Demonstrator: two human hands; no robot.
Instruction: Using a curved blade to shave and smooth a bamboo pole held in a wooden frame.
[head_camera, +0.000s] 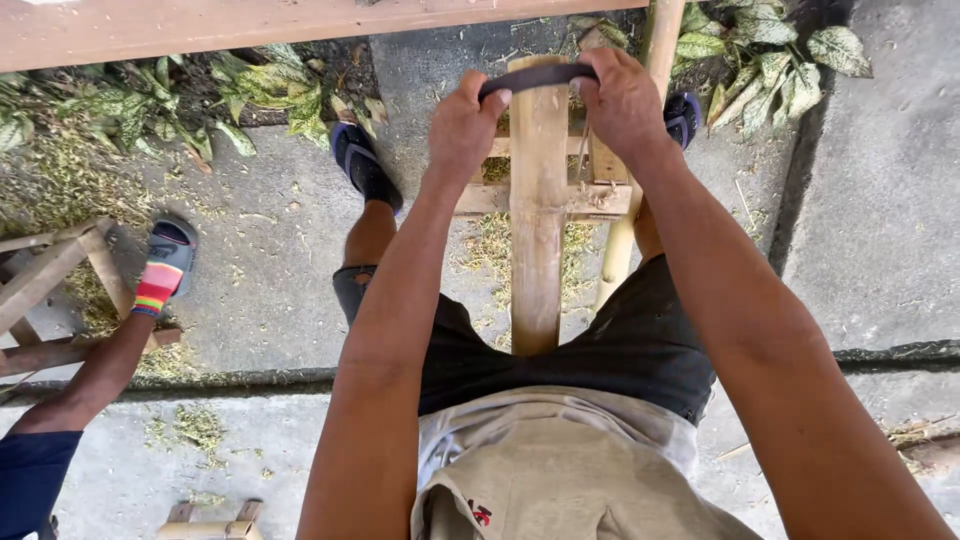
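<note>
Concrete ground (860, 200) with leafy plants (150, 100) at its edge fills my view. Between my knees a bamboo pole (537, 220) runs forward; my left hand (462, 125) and right hand (622, 100) each fist around the dark curved blade (535, 75) across its far end.

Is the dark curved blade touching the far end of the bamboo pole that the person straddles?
Touching. The head view shows the dark curved blade, gripped by the left hand and right hand, lying across the bamboo pole with no gap.
</note>
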